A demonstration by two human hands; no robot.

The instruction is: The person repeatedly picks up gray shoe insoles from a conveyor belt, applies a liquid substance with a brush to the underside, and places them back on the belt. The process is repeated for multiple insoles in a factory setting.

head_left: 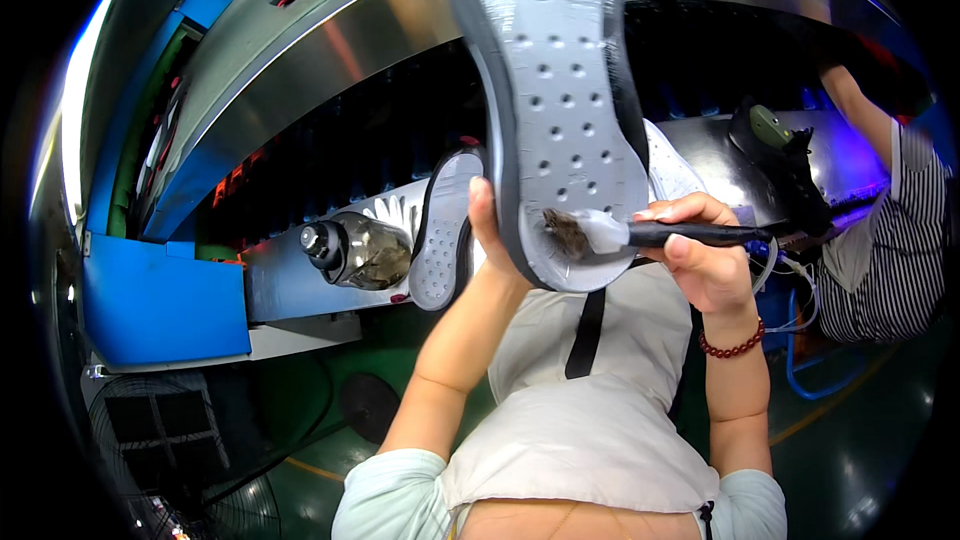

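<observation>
My left hand [490, 240] grips the heel end of a large shoe sole [565, 130] at its left edge. The sole is held up with its grey, dimpled inner face toward me, inside a dark raised rim. In my right hand [712, 260] is a brush [606, 232] with a black handle, pinched between thumb and fingers. Its dark bristles touch the sole's heel area, which looks glossy. Left of it, a similar grey sole [440, 240] lies on the metal ledge. Part of a whitish perforated piece [672, 165] shows behind the held sole.
A dark-capped bottle [368, 250] stands on the ledge beside a white glove [393, 212]. A conveyor [330, 55] curves beyond, carrying soles. At right are a black shoe [785, 160] and a person in striped clothing [885, 275]. A blue panel [165, 300] and fan [180, 450] are left.
</observation>
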